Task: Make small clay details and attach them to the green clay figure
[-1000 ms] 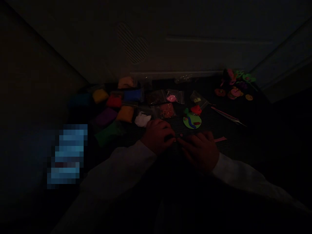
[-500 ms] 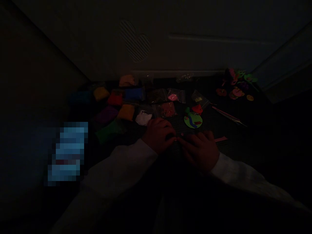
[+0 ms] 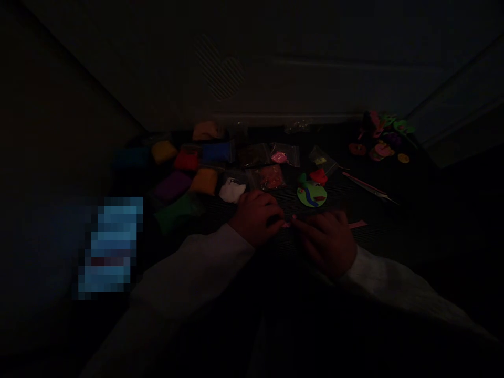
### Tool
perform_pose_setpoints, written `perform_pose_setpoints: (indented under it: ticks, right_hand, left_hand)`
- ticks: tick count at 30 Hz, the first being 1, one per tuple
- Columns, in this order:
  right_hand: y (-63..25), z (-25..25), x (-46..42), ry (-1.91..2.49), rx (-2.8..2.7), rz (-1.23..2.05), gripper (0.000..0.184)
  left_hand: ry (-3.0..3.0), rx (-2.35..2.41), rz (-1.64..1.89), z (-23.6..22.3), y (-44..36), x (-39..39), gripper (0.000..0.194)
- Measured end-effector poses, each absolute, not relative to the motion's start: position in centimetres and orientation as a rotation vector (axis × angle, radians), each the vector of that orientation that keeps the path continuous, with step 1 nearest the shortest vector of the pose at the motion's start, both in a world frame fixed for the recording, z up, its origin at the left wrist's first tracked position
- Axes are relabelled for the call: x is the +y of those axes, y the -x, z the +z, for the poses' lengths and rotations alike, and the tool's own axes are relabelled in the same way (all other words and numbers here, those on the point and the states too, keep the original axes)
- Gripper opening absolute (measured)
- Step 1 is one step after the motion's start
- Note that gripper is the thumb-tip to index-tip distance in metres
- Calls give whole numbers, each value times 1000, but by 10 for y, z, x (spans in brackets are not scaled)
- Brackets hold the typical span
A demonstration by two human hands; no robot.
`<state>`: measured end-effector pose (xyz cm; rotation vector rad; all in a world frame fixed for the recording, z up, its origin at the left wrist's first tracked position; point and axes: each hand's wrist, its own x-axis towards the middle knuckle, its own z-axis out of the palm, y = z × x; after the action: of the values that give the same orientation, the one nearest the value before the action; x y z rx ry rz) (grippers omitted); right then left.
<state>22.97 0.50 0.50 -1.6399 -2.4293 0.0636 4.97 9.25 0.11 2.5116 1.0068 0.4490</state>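
The scene is very dark. My left hand (image 3: 255, 218) and my right hand (image 3: 328, 241) rest together on a dark ribbed mat (image 3: 374, 210), fingertips meeting over a tiny pink bit of clay (image 3: 286, 224). Both hands have curled fingers pinching at that bit. Just beyond them lies a green clay disc (image 3: 312, 193) with blue and red pieces on it, and a red lump (image 3: 317, 176) at its top edge. A pink strip (image 3: 357, 224) lies right of my right hand.
Bags of coloured clay (image 3: 205, 181) lie in rows at the back left, among them white (image 3: 231, 191), purple, orange, blue, red and yellow. A thin pink tool (image 3: 368, 187) lies to the right. Finished clay shapes (image 3: 380, 142) sit far right. A wall stands behind.
My right hand's fingers have drawn slightly closer to the left fingertips. The picture has grown a little darker. Otherwise nothing has moved.
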Motion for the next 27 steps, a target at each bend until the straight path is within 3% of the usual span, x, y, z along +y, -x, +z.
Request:
perform_pose_setpoints:
  ticks: [27]
  right_hand:
    - [-227,5,5,1655,-2490,23,37]
  left_hand:
    - [-2533,936,437,1,-48,93,19]
